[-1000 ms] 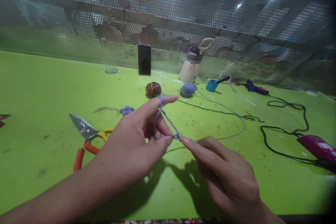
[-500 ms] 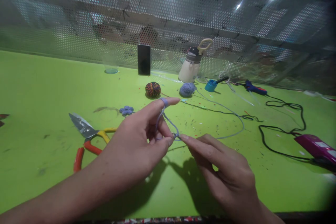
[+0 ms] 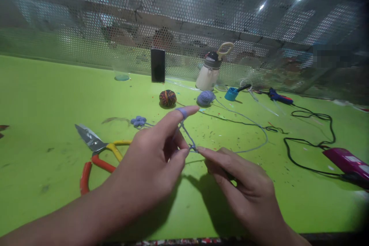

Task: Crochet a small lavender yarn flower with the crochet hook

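A green table (image 3: pixel 37 100) carries scissors (image 3: pixel 91 138); a lavender flower (image 3: pixel 138 121); a multicoloured yarn ball (image 3: pixel 167 98); a lavender yarn ball (image 3: pixel 205 98); a pale bottle (image 3: pixel 206 77); a magenta device (image 3: pixel 344 160).

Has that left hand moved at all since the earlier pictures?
Yes, slightly to the right: the left hand now sits a little farther from the purple flower lying on the green table.

Showing shiny metal on the blades (image 3: pixel 91 139) of the scissors (image 3: pixel 98 146), smooth plastic on the handles (image 3: pixel 104 164). Looking soft, matt and fibrous on the blue yarn (image 3: pixel 205 98) and the flower (image 3: pixel 138 121). Appearing smooth on the phone (image 3: pixel 158 65), satiny on the table (image 3: pixel 49 100).
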Available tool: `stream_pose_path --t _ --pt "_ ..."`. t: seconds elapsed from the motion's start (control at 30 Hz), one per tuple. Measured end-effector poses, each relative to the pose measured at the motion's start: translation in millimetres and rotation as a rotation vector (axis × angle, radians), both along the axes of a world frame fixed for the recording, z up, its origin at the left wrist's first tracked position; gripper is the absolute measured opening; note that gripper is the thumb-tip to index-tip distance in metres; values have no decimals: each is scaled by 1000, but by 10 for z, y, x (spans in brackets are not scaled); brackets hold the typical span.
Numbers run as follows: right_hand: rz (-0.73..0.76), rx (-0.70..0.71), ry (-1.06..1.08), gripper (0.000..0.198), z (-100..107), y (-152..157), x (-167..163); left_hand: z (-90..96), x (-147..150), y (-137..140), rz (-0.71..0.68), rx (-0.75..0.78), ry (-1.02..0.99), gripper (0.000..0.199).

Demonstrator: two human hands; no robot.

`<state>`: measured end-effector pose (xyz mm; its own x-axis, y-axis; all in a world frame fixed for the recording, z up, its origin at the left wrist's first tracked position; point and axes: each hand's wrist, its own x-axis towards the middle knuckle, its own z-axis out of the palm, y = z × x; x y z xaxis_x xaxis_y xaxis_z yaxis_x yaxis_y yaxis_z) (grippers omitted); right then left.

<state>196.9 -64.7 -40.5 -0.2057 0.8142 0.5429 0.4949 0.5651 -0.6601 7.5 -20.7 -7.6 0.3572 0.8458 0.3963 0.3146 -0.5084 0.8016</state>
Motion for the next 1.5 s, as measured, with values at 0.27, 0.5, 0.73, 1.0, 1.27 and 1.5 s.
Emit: stream_pose_path --t 0.27,0.5,0.73,1.0,1.27,1.5 --pt "53 -607 552 21 0 70 -68 -213 59 -91 100 613 247 61" --pt "144 -703 847 20 -69 92 -147 26 57 -27 -15 -387 -242 76" --pt "60 -446 526 19 -24 69 -79 151 -38 133 -201 -818 -473 99" --pt "38 18 -27 44 45 39 70 191 -69 122 -107 -702 -419 74" --pt "75 -95 49 40 77 39 66 196 -116 181 -131 -723 -314 67" --pt "95 -463 376 29 1 21 60 125 -90 179 -154 -708 -286 43"
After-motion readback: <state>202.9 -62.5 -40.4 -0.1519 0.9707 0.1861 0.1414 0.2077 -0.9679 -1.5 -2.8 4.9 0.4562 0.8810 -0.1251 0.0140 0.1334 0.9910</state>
